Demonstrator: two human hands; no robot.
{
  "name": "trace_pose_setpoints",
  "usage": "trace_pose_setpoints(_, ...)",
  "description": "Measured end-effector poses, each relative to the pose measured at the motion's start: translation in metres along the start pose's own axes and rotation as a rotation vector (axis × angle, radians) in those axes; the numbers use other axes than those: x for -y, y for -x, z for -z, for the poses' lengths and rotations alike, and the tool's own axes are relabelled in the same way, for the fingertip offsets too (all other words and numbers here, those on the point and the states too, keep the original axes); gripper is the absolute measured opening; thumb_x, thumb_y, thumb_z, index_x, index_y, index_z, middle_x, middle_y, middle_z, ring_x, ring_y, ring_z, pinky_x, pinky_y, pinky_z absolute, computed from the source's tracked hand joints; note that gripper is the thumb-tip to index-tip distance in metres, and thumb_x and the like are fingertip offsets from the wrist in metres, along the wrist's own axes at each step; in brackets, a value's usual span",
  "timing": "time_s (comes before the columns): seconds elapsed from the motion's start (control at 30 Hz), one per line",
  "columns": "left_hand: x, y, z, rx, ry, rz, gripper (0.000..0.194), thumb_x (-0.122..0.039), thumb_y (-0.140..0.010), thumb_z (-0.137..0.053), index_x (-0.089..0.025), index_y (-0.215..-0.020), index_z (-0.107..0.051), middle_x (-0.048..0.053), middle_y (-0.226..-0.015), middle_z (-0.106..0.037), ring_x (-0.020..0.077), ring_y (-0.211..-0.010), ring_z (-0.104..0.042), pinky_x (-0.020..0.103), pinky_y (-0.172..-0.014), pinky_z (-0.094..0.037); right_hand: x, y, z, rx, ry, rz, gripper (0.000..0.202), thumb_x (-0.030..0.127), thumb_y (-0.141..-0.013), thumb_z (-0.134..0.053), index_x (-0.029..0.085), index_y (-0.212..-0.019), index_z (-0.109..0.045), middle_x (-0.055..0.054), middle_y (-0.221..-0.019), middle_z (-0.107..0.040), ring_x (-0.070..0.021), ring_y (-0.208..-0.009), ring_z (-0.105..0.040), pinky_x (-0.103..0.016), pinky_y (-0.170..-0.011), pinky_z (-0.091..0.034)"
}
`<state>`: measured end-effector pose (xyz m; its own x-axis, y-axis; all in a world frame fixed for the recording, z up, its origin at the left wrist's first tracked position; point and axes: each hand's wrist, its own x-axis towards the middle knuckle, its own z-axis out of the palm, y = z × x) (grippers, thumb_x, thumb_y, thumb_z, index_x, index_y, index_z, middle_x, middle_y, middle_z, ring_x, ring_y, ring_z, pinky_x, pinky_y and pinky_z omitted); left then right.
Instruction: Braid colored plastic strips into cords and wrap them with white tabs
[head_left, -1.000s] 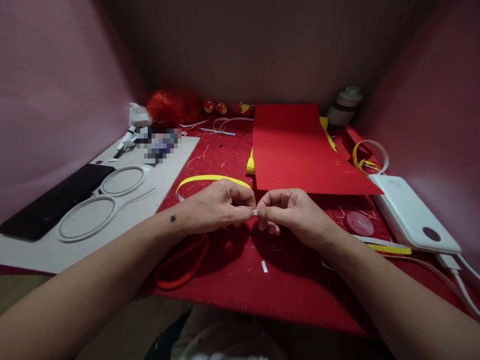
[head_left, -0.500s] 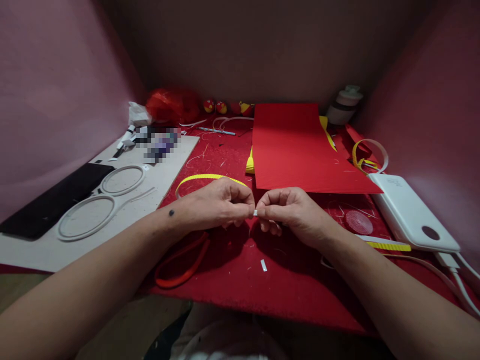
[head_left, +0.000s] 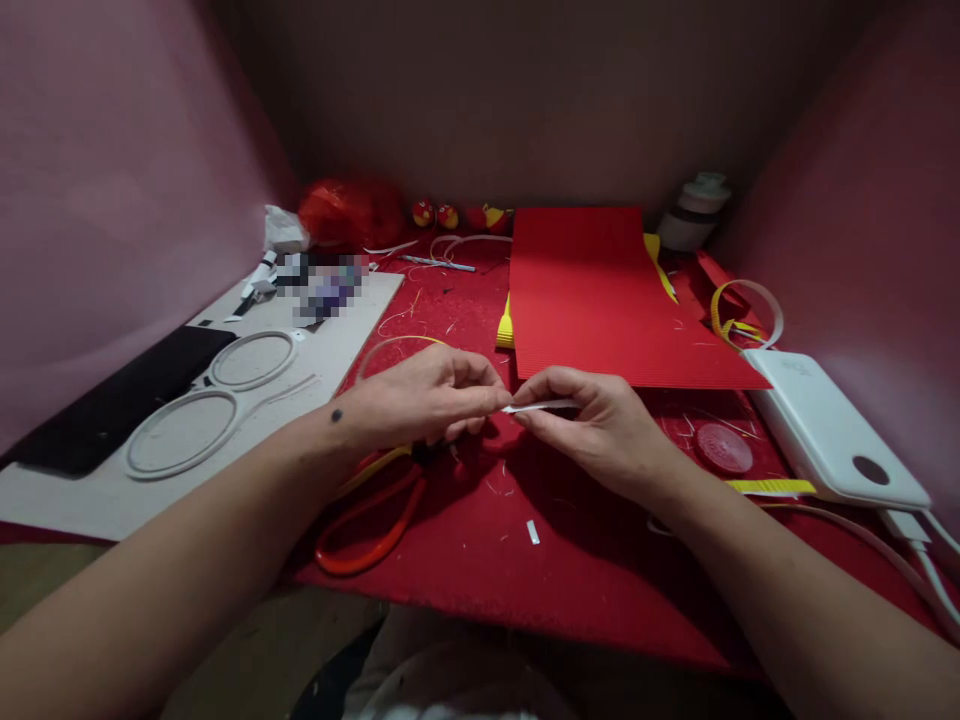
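– Status?
– Left hand, nearside of red corrugated sheet: fingertips closed on one end of narrow white strip.
– Right hand?
– Also nearside, thumb and fingers pinching strip. White power bank right of sheet.

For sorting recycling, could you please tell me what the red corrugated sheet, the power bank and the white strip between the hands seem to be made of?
Red corrugated sheet: probably matt card, given its fine ridges and lack of shine. Power bank: likely hard plastic, its casing smooth and rounded. White strip: perhaps paper, being thin; its finish is unclear.
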<state>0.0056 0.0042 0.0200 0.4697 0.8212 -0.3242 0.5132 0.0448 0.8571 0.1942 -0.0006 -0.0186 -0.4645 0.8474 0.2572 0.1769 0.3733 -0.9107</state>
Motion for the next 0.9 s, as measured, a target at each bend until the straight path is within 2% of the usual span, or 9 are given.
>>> trace_pose_setpoints(0.1,-0.002,0.002,-0.001,-0.049,-0.068,-0.105,0.019,-0.028,-0.075,-0.06,-0.016,-0.09,-0.059,-0.003,-0.067,-0.056,0.0077,-0.055,-0.05,0.017,-0.047,-0.037,0.001,-0.001,0.003,-0.037,-0.088,-0.074,0.006,0.019,-0.077,-0.062,0.014,-0.076,-0.064,0.0,-0.07,-0.062,-0.0084,-0.062,-0.055,-0.02,-0.059,-0.042)
trace_pose_setpoints(0.23,0.0,0.003,-0.002,-0.136,-0.214,-0.174,0.014,-0.025,-0.076,-0.057,-0.015,-0.083,-0.064,-0.003,-0.063,-0.053,0.0066,-0.054,-0.046,0.016,-0.047,-0.036,0.001,-0.002,0.007,-0.017,-0.211,-0.231,0.015,0.028,-0.075,-0.066,0.014,-0.076,-0.064,0.003,-0.062,-0.056,-0.0048,-0.047,-0.042,-0.019,-0.045,-0.033)
trace_pose_setpoints(0.37,0.0,0.004,-0.001,-0.107,-0.168,-0.149,0.016,-0.027,-0.079,-0.054,-0.015,-0.083,-0.065,-0.003,-0.061,-0.053,0.006,-0.05,-0.046,0.015,-0.043,-0.035,0.001,-0.003,0.009,0.01,-0.277,-0.29,0.016,0.028,-0.074,-0.066,0.013,-0.079,-0.064,0.002,-0.06,-0.054,-0.0046,-0.046,-0.041,-0.019,-0.043,-0.03)
trace_pose_setpoints(0.5,-0.003,0.005,0.0,-0.106,-0.109,-0.086,0.013,-0.025,-0.078,-0.055,-0.014,-0.079,-0.063,-0.003,-0.059,-0.054,0.0057,-0.047,-0.047,0.015,-0.041,-0.035,0.004,-0.005,0.012,-0.003,-0.307,-0.331,0.021,0.021,-0.069,-0.067,0.014,-0.089,-0.062,0.001,-0.068,-0.058,-0.0047,-0.045,-0.044,-0.019,-0.042,-0.034)
trace_pose_setpoints(0.63,-0.004,0.006,0.003,-0.098,-0.066,-0.037,0.011,-0.023,-0.078,-0.056,-0.014,-0.076,-0.062,-0.002,-0.058,-0.057,0.0064,-0.046,-0.05,0.016,-0.042,-0.036,0.012,-0.005,0.02,0.06,-0.251,-0.398,0.019,0.015,-0.068,-0.063,0.015,-0.087,-0.06,0.0,-0.065,-0.06,-0.0066,-0.043,-0.048,-0.02,-0.04,-0.039)
trace_pose_setpoints(0.77,-0.002,0.005,0.007,-0.084,-0.031,-0.013,0.01,-0.023,-0.077,-0.056,-0.014,-0.075,-0.062,-0.001,-0.059,-0.058,0.0072,-0.047,-0.05,0.017,-0.042,-0.035,0.024,-0.005,0.033,0.141,-0.122,-0.506,0.012,0.017,-0.073,-0.058,0.014,-0.084,-0.063,-0.003,-0.066,-0.063,-0.0076,-0.041,-0.051,-0.019,-0.036,-0.038)
trace_pose_setpoints(0.9,-0.004,0.003,0.009,-0.106,-0.001,-0.004,0.011,-0.023,-0.075,-0.059,-0.013,-0.072,-0.062,0.0,-0.059,-0.059,0.0084,-0.051,-0.052,0.019,-0.048,-0.039,0.032,-0.003,0.049,0.253,0.055,-0.521,0.017,0.022,-0.077,-0.056,0.015,-0.087,-0.067,-0.005,-0.072,-0.066,-0.0078,-0.039,-0.052,-0.019,-0.034,-0.038)
